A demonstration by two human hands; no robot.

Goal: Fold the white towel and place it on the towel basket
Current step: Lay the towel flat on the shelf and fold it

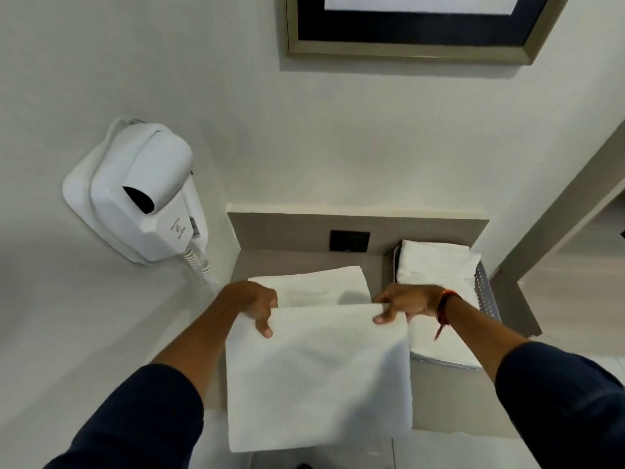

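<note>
A white towel [318,374] hangs in front of me, held up by its top edge. My left hand [254,304] pinches the top left corner and my right hand [404,304] pinches the top right corner. Its lower edge drops past the front of the beige counter [446,397]. To the right on the counter stands a grey mesh towel basket [487,289] with folded white towels [436,262] lying in it. Beyond my hands, another white towel [314,282] lies flat on the counter.
A white wall-mounted hair dryer [142,194] with a coiled cord hangs on the left wall. A black socket plate [349,241] sits on the counter's back panel. A framed picture [419,25] hangs above. A wall edge rises at the right.
</note>
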